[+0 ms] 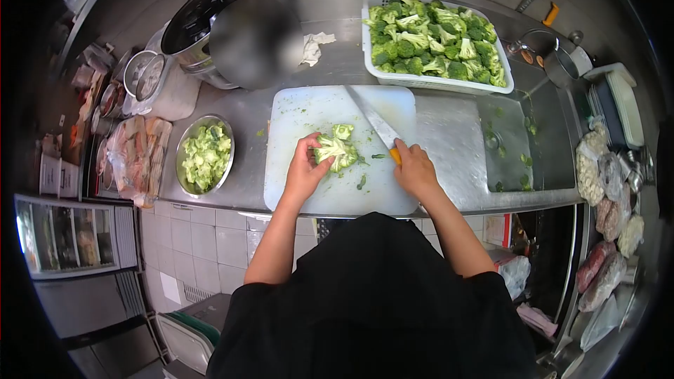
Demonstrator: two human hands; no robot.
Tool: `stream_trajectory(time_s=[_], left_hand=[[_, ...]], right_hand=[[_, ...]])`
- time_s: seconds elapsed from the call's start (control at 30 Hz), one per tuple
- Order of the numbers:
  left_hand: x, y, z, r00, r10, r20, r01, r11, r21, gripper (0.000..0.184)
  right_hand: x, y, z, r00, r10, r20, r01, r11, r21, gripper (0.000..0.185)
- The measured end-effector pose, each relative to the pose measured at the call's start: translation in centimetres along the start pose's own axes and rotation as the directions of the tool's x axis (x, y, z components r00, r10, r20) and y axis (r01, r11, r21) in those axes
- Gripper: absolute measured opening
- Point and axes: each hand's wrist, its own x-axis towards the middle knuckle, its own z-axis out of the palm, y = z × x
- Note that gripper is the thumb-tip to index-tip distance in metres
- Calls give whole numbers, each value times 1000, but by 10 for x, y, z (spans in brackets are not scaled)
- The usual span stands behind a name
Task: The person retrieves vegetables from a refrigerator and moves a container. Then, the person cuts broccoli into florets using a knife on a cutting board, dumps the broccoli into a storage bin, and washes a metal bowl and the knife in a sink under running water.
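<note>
On the white cutting board [302,109], my left hand [306,170] is closed around a piece of broccoli [338,153], its pale cut stem side showing. A smaller green piece lies just beyond it. My right hand [415,170] grips the yellow handle of a kitchen knife [374,121]. The blade points away from me and to the left, resting on or just above the board, apart from the broccoli. Small green scraps lie between the broccoli and the knife.
A metal bowl [229,161] of pale green cut pieces stands left of the board. Behind, a white basket [435,83] is heaped with broccoli florets. To the right is a sink [507,161] with green bits. A large pot [186,45] and a crumpled white cloth [316,48] sit back left.
</note>
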Motion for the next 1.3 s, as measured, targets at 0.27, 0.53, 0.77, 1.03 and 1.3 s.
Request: stream_trajectory(time_s=[0.27,0.53,0.77,1.03,1.3], left_hand=[[-17,-15,-11,973,215,-84,-129,809,574,34],[-10,-4,-4,987,133,-85,-52,783,620,31],[-7,2,0,990,113,-90,-34,791,611,31],[-26,-17,0,970,223,-103,-119,794,596,30],[-35,-9,-41,975,221,-3,-160,714,682,32]], right_hand=[[-17,-23,8,993,108,55,-116,978,171,53],[-45,-65,-16,939,-306,153,260,929,263,45],[-42,-64,-12,941,-303,149,259,932,253,45],[-11,-74,-1,945,-306,-113,326,890,318,44],[-21,-83,-16,974,-150,168,72,914,398,39]])
